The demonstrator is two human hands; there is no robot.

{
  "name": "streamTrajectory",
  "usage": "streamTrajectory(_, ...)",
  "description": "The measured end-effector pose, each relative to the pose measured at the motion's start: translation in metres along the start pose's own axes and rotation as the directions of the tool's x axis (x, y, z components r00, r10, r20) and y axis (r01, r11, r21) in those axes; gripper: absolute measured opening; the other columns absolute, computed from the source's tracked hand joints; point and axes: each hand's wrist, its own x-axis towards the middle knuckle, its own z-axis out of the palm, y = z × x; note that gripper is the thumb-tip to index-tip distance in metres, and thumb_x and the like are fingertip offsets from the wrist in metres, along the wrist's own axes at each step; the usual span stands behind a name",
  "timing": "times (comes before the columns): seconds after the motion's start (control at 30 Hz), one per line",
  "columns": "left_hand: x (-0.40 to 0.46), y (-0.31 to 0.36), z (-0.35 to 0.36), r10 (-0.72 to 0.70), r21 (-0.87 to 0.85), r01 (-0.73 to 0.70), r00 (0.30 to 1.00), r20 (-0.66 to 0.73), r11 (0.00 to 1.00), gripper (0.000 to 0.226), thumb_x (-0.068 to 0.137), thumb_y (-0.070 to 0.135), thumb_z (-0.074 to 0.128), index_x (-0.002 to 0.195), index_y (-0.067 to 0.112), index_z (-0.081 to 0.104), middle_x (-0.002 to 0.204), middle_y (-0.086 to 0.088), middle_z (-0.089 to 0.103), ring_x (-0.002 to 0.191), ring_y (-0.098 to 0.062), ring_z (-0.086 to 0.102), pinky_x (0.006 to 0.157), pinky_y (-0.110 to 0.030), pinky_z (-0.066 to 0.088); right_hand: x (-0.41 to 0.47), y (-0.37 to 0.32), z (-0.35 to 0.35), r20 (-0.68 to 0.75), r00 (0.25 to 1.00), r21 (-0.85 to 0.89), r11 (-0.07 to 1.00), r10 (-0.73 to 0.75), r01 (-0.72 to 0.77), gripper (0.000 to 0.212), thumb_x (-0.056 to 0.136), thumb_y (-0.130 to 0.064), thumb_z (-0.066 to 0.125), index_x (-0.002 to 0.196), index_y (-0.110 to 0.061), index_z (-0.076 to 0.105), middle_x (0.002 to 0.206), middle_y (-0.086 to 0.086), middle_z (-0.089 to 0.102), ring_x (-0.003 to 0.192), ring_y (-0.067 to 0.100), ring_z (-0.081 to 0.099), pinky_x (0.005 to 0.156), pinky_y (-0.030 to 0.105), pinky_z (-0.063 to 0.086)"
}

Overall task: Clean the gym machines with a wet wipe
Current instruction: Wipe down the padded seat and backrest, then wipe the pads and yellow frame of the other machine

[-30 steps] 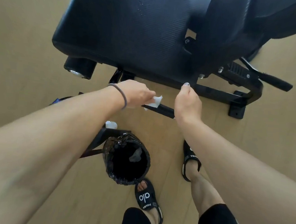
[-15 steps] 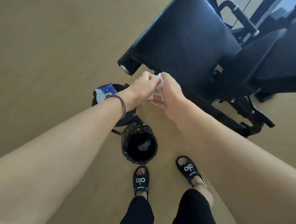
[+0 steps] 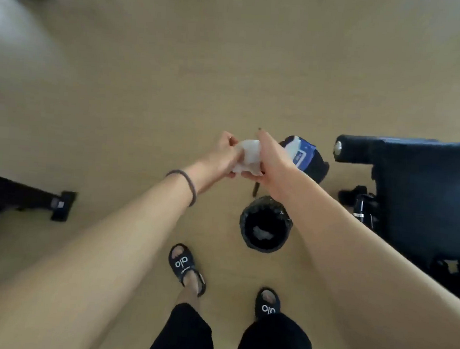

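- left hand (image 3: 224, 157) and right hand (image 3: 271, 163) both pinch a crumpled white wet wipe (image 3: 247, 158) between them, held above the floor (image 3: 149, 73)
- wipes pack (image 3: 302, 152), blue and white, just beyond right hand
- bin (image 3: 264, 227) with black liner below the hands
- black padded gym machine (image 3: 425, 201) at right
- hair tie (image 3: 187, 183) on left wrist

There are two hands, the left hand (image 3: 224, 157) and the right hand (image 3: 274, 166), and one white wet wipe (image 3: 249, 156) between them. On the floor stand one black bin (image 3: 266, 227), one blue-and-white wipe pack (image 3: 300, 150) and two black sandals (image 3: 185, 266). One padded gym machine (image 3: 426, 199) is at the right.
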Motion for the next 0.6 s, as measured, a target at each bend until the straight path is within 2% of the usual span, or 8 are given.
streamTrajectory(0.07,-0.02,-0.015,-0.052,0.018,0.024,-0.016,0.994,-0.104,1.0,0.014,0.095,0.008,0.051,0.103,0.014,0.041,0.091,-0.009,0.054,0.072,-0.02,0.051,0.057,-0.029,0.044,-0.014,-0.004,0.053,0.095,0.995,-0.175,0.983,-0.042,0.058,0.037,0.1,-0.044,0.051,0.123,-0.016,0.058,0.113,0.008,0.064,0.094,0.023,0.069,0.059,0.028,0.058)
streamTrajectory(0.1,-0.031,-0.022,-0.079,0.034,-0.002,-0.035,0.989,-0.146,0.999,0.016,0.097,0.011,0.054,0.107,0.013,0.042,0.097,-0.008,0.054,0.077,-0.019,0.053,0.056,-0.026,0.047,-0.02,-0.005,0.082,0.159,0.984,-0.264,0.957,-0.075,0.116,0.032,0.1,-0.041,0.051,0.121,-0.018,0.06,0.109,0.004,0.062,0.09,0.019,0.067,0.056,0.026,0.057)
streamTrajectory(0.17,-0.056,-0.039,-0.134,0.031,-0.111,-0.06,0.968,-0.25,0.992,0.02,0.099,0.019,0.059,0.111,0.012,0.044,0.102,-0.007,0.056,0.082,-0.015,0.056,0.052,-0.018,0.051,-0.035,-0.003,0.14,0.283,0.948,-0.376,0.892,-0.148,0.251,0.022,0.101,-0.037,0.052,0.099,-0.021,0.068,0.096,0.001,0.063,0.081,0.017,0.062,0.059,0.028,0.058)
streamTrajectory(0.23,-0.082,-0.059,-0.189,-0.005,-0.238,-0.078,0.944,-0.331,0.968,0.025,0.095,0.027,0.065,0.109,0.013,0.049,0.101,-0.006,0.063,0.082,-0.016,0.06,0.058,-0.022,0.051,-0.047,0.003,0.2,0.372,0.913,-0.419,0.848,-0.165,0.324,0.023,0.099,-0.035,0.057,0.082,-0.024,0.066,0.084,0.0,0.064,0.076,0.017,0.059,0.066,0.032,0.059)
streamTrajectory(0.3,-0.109,-0.085,-0.245,-0.031,-0.354,-0.101,0.937,-0.347,0.93,0.035,0.084,0.031,0.072,0.107,0.014,0.053,0.093,-0.004,0.067,0.077,-0.016,0.062,0.065,-0.027,0.05,-0.055,0.013,0.263,0.455,0.883,-0.42,0.847,-0.114,0.326,0.015,0.097,-0.034,0.06,0.089,-0.023,0.067,0.083,-0.001,0.066,0.074,0.015,0.061,0.062,0.029,0.057)
streamTrajectory(0.37,-0.135,-0.117,-0.301,-0.068,-0.461,-0.11,0.933,-0.353,0.88,0.032,0.085,0.027,0.074,0.107,0.015,0.053,0.088,0.0,0.066,0.076,-0.013,0.062,0.07,-0.027,0.051,-0.061,0.027,0.33,0.527,0.849,-0.399,0.87,-0.041,0.289,0.011,0.097,-0.031,0.062,0.095,-0.021,0.067,0.079,-0.004,0.067,0.065,0.011,0.062,0.058,0.026,0.053)
streamTrajectory(0.5,-0.18,-0.184,-0.409,-0.149,-0.633,-0.136,0.915,-0.376,0.762,0.027,0.091,0.018,0.062,0.115,0.008,0.057,0.109,-0.011,0.068,0.095,-0.019,0.067,0.078,-0.029,0.057,-0.077,0.059,0.462,0.623,0.78,-0.397,0.884,0.061,0.247,0.01,0.096,-0.024,0.063,0.09,-0.018,0.067,0.068,-0.003,0.068,0.051,0.007,0.059,0.054,0.025,0.051)
streamTrajectory(0.6,-0.215,-0.228,-0.477,-0.263,-0.658,-0.15,0.833,-0.486,0.738,0.027,0.089,0.006,0.057,0.116,0.003,0.059,0.113,-0.015,0.068,0.093,-0.021,0.069,0.074,-0.026,0.058,-0.095,0.088,0.551,0.658,0.743,-0.422,0.877,0.124,0.228,0.01,0.096,-0.023,0.064,0.093,-0.013,0.066,0.069,0.002,0.065,0.046,0.008,0.056,0.05,0.025,0.05)
